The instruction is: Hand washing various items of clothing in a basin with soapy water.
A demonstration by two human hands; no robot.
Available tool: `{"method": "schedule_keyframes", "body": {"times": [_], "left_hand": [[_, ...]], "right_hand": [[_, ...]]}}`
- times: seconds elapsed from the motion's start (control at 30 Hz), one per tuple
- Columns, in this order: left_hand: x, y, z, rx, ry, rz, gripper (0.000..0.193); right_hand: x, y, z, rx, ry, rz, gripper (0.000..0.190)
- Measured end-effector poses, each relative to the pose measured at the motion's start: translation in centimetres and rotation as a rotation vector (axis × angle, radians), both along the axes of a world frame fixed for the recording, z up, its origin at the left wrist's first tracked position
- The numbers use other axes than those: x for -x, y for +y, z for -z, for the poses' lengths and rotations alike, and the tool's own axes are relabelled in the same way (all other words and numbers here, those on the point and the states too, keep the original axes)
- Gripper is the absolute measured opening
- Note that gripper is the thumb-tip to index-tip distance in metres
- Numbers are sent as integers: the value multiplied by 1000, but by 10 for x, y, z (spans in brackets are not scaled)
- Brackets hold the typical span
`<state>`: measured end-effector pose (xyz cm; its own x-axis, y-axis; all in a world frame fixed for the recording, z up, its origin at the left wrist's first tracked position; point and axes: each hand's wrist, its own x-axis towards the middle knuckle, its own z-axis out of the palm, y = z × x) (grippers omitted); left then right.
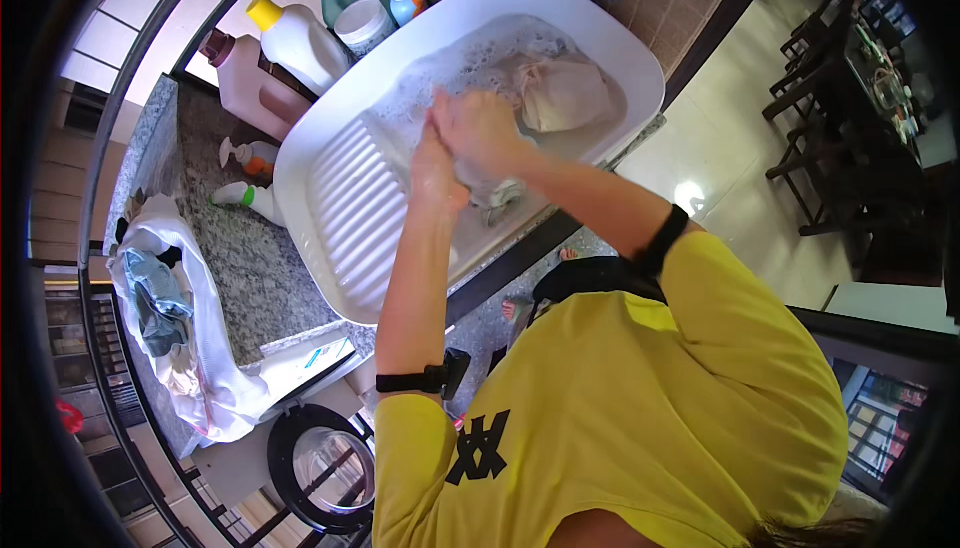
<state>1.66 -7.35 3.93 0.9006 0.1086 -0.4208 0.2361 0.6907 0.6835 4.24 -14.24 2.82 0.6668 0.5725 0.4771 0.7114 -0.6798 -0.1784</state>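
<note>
My left hand and my right hand press together above the white laundry sink. The fingers of the right hand curl over the left. Any cloth between them is hidden, and the hands are slightly blurred. Under and beside the hands is cloudy, sudsy water. A pale beige cloth bulges out of it to the right of my right hand. Another light cloth lies half sunk near the front wall. To the left of my left hand slopes the ribbed washboard of the sink.
Behind the sink stand a yellow-capped white bottle, a pink bottle, a white tub and a blue pump bottle. A spray bottle lies on the granite counter. Piled clothes rest above a front-loading washing machine.
</note>
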Motion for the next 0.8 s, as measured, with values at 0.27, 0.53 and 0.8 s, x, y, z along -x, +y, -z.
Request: {"method": "schedule_keyframes", "body": {"times": [0.27,0.53,0.8], "left_hand": [[-3,40,57,372,-377,310,36],[14,53,53,117,-451,189,34],[18,20,-9,118,-5,89,32]], "right_hand": [[0,15,-11,-135,138,191,45],[54,24,-9,-374,-69,-35,39],[31,2,-8,-3,-384,125,23]]}}
